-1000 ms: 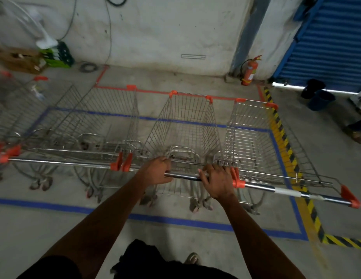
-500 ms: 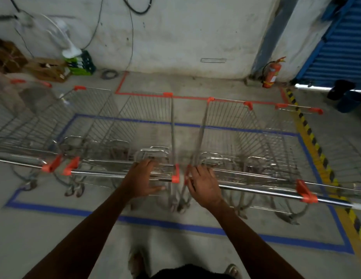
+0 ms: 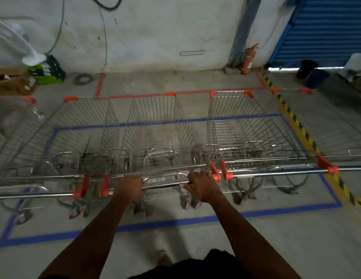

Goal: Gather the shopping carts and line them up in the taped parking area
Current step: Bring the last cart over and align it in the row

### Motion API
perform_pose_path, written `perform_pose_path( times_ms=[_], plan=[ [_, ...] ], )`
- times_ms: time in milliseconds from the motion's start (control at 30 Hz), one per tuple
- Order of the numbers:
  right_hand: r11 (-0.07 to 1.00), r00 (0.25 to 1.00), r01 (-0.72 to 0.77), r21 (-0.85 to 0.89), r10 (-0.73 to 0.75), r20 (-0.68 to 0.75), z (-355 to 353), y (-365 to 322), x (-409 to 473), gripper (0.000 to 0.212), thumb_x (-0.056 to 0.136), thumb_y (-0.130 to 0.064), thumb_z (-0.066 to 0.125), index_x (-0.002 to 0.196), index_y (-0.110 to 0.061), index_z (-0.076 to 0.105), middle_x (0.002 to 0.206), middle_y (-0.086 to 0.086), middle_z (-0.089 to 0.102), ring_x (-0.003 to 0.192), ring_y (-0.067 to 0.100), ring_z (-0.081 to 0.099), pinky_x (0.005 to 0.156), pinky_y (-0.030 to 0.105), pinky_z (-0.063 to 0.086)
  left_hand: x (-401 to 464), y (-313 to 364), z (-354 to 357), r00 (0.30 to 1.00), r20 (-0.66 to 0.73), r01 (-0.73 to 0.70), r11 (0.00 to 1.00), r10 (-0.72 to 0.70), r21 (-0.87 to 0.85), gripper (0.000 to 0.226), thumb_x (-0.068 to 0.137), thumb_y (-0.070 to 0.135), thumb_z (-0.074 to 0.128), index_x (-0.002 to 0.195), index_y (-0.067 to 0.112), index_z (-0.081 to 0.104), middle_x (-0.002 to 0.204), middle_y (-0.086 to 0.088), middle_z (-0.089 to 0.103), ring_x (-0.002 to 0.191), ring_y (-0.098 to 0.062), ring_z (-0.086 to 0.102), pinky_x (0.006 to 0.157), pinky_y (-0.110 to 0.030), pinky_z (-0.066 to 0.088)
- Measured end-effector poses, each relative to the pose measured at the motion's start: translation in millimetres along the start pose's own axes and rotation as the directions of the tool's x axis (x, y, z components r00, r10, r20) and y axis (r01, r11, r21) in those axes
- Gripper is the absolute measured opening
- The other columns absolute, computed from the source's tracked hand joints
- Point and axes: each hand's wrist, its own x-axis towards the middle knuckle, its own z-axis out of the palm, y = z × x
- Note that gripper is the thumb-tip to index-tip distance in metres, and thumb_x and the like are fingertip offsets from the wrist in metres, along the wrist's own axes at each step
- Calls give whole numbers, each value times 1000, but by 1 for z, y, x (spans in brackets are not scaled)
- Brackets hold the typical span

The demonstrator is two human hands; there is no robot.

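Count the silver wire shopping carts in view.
5 silver wire shopping carts: far left, left of centre, centre, right of centre, far right. Others may be off-frame.

Bare forearms [image 3: 91, 234], no sleeves, dark garment [image 3: 205, 266] at lower edge

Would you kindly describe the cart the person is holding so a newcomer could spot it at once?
Start at the blue tape rectangle on the concrete floor, where wire carts stand side by side facing the wall. The held cart is the middle one, directly ahead of the person. Unlike its neighbours, its handle bar has both hands on it, left hand and right hand.
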Motion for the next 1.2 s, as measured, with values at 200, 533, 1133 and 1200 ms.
perform_pose_path(
  times_ms=[200, 533, 1133, 1200],
  plan=[
    [996, 997, -75, 46, 75, -11, 9, -9, 0, 76, 93, -85, 23, 121, -26, 62, 108, 2, 70, 113, 24, 60, 102, 48, 40, 8, -11, 5, 998, -21, 61, 998, -61, 10, 28, 80, 38, 60, 99, 23, 73, 90, 4, 72, 81, -17, 68, 74, -31, 57],
    [992, 999, -9, 128, 13, -31, -1, 14, -7, 53, 95, -80, 36, 82, -30, 49, 80, -10, 51, 79, 12, 48, 82, 43, 45, 15, 13, 16, 990, -98, 111, 992, -104, 65, 34, 79, 36, 58, 104, 20, 71, 106, -1, 74, 102, -23, 70, 85, -35, 54],
    [992, 979, 43, 117, -19, -202, 3, -16, -16, 48, 106, -58, 35, 125, -21, 59, 118, 4, 66, 109, 23, 60, 96, 45, 46, -51, -18, 21, 904, -428, -181, 918, 14, -354, 46, 75, 39, 71, 116, 21, 59, 115, 1, 55, 110, -17, 55, 103, -51, 41],
    [994, 975, 41, 102, -17, -222, 5, -35, -13, 45, 106, -57, 34, 122, -22, 59, 116, 1, 64, 108, 22, 57, 95, 43, 43, -56, -32, 20, 886, -462, -179, 944, 32, -277, 51, 77, 45, 66, 124, 27, 56, 121, 3, 55, 118, -17, 53, 112, -55, 32]
  ],
)
